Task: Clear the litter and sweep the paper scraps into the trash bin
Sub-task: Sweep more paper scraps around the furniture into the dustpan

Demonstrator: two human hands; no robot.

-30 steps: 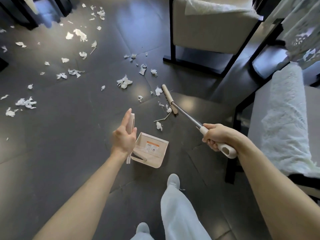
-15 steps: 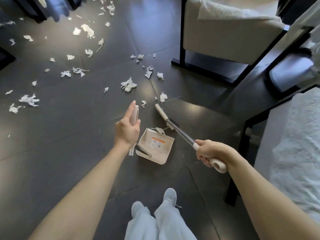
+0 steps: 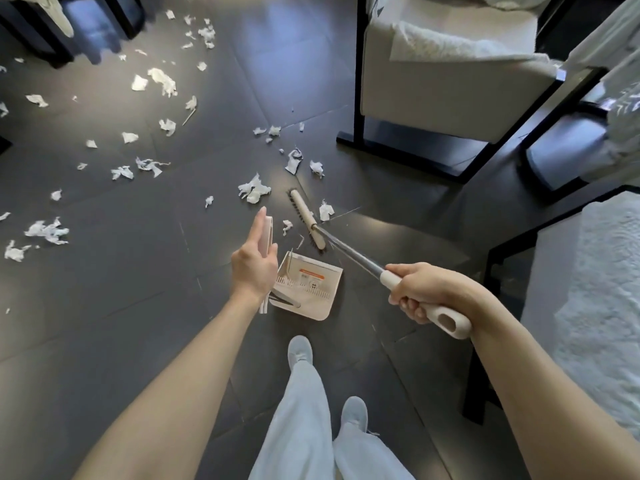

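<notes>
My left hand [image 3: 254,263] grips the upright handle of a cream dustpan [image 3: 306,292] that rests on the dark tiled floor in front of my feet. My right hand [image 3: 420,294] is wrapped around the cream grip of a broom with a metal shaft. The broom head [image 3: 306,218] lies on the floor just beyond the dustpan's open edge. White paper scraps [image 3: 254,190] lie around the broom head, and several more paper scraps [image 3: 161,79] are scattered across the floor to the left and far left. No trash bin is in view.
A white armchair on a black frame [image 3: 446,84] stands at the upper right. A second black-framed seat with a white textured cover [image 3: 588,289] is close on my right. Dark furniture legs [image 3: 45,32] stand at the top left. My feet [image 3: 301,351] are below the dustpan.
The broom head swept back toward the dustpan and has now moved out again slightly past its edge. My left hand kept its hold on the dustpan handle.
</notes>
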